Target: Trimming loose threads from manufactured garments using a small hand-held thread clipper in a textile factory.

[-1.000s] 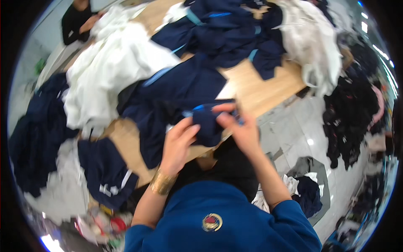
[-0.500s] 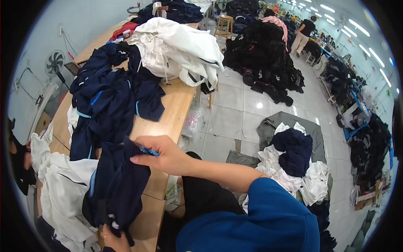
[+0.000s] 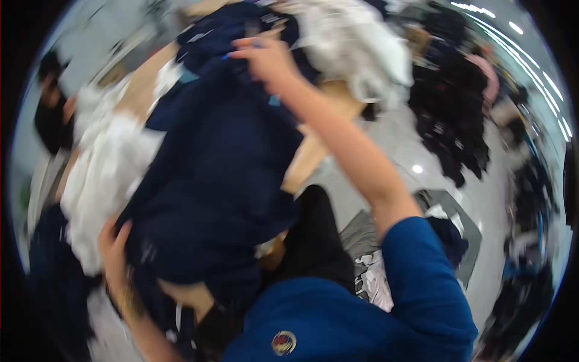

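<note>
A large navy garment (image 3: 211,163) lies spread over the near part of the table, smeared by motion. At its far end my right hand (image 3: 268,63) is closed around a small blue-handled tool that looks like thread snips; blur hides its shape. The outstretched fingers lie over the navy cloth. By the garment's left edge is my left hand (image 3: 114,247), thumb and finger apart, the thumb touching the cloth. White garments (image 3: 99,187) are heaped just beyond that hand.
More navy garments (image 3: 211,33) and a white pile (image 3: 356,42) cover the far table (image 3: 301,172). Black clothing (image 3: 446,114) is heaped on the floor to the right. A person (image 3: 51,114) is at the left. Grey cloth (image 3: 473,241) with clothes lies at right.
The navy garment has gone from bunched to spread wide. My right hand has moved up and away, my left hand up and to the left. The whole view has shifted.
</note>
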Tool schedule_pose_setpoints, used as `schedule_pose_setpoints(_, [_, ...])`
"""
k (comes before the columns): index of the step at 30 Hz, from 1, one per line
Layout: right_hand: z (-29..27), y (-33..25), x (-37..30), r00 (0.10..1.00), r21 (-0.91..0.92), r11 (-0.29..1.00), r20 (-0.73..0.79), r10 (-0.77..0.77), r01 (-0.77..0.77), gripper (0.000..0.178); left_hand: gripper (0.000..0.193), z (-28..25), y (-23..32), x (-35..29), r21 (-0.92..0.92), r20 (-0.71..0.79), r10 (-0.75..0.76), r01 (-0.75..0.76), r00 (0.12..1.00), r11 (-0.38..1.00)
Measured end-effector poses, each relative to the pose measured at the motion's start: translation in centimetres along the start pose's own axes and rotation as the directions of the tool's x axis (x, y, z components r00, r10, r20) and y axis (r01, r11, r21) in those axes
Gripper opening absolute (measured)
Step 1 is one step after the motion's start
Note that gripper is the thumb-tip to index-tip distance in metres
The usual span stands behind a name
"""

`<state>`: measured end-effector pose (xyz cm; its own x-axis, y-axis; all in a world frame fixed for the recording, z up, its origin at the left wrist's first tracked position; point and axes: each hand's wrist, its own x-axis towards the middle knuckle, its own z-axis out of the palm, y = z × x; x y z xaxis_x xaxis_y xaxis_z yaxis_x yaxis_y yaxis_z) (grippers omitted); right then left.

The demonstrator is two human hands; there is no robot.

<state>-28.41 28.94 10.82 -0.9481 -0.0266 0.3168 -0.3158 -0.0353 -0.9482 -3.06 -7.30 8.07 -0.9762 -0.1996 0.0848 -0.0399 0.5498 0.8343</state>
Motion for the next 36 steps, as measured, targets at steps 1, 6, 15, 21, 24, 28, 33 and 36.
schedule_pose_setpoints(1, [-1.2,1.4,-1.4,0.997,-0.131,0.989,-0.028,0.071,-0.074,0.022,0.021,3.1,-1.6,1.4,0.016,-0.088,0.030,-0.029,0.996,0.999])
schedule_pose_setpoints(6, [-3.2,7.1,-9.5,0.949,-0.523,0.852,0.281,0.145,0.025,0.023,0.027,3.3,-7.4,-4.3,0.464,-0.282,0.117,0.029,0.952,0.885])
schedule_pose_setpoints(15, [-11.0,18.1,-11.5,0.981,-0.913,0.405,0.109,0.160,0.036,0.048,0.043,5.3,-8.9,-11.7,0.013,-0.335,-0.306,0.329,0.891,0.944])
schedule_pose_setpoints(21, [-8.2,15.1,-13.2,0.939,-0.893,0.300,0.294,-0.176,0.336,0.038,0.052,7.8,-7.3,-11.8,0.402,-0.245,-0.001,0.103,0.969,0.910])
schedule_pose_setpoints(24, [2.0,6.6,-19.2,0.894,-0.575,0.738,0.441,-0.085,0.353,0.018,0.054,9.3,-8.1,-12.2,0.462,-0.266,0.095,0.040,0.959,0.886])
schedule_pose_setpoints(28, [8.1,5.0,-30.0,0.694,-0.489,0.756,0.717,0.064,0.436,0.028,0.044,9.8,-7.6,-9.3,0.617,-0.131,0.262,-0.129,0.956,0.776])
schedule_pose_setpoints(33, [9.4,6.6,-31.8,0.763,-0.443,0.859,0.638,0.103,0.255,0.027,0.024,7.2,-2.5,-6.6,0.097,0.212,0.101,-0.124,0.972,0.988])
schedule_pose_setpoints(36, [4.9,4.3,-27.9,0.566,-0.263,0.924,0.733,0.378,-0.276,0.020,0.015,5.4,-0.7,-5.8,-0.146,0.385,-0.110,0.178,0.916,0.973])
